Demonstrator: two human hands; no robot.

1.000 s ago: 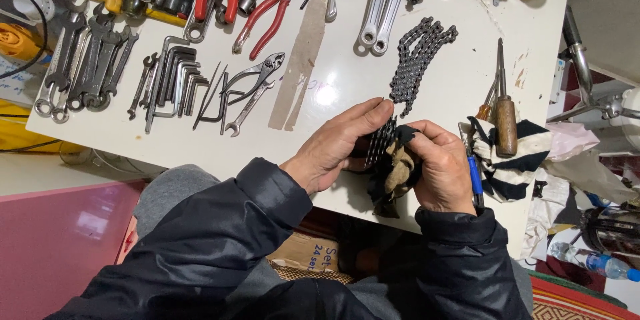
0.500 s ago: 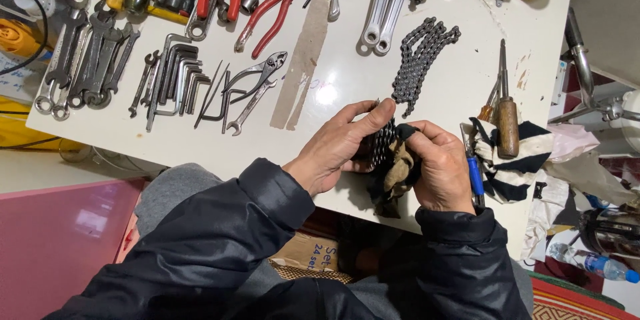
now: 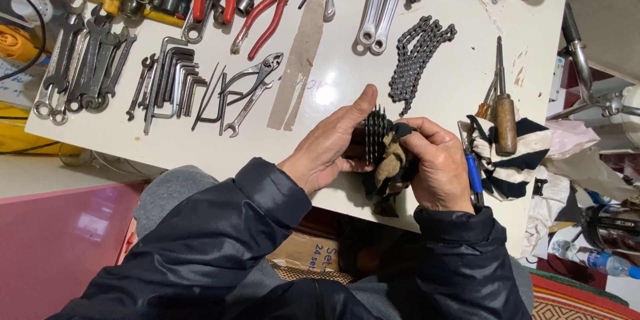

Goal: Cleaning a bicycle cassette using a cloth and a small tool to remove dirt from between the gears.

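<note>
Sprocket cluster [image 3: 375,135] half-hidden by rag [image 3: 390,163]

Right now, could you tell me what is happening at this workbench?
A person in a dark jacket holds a stack of toothed bicycle sprockets upright in the left hand, while the right hand presses a grimy rag against it. They work over a white table laid out with a coiled chain, red-handled pliers, hex keys and wrenches.
</note>
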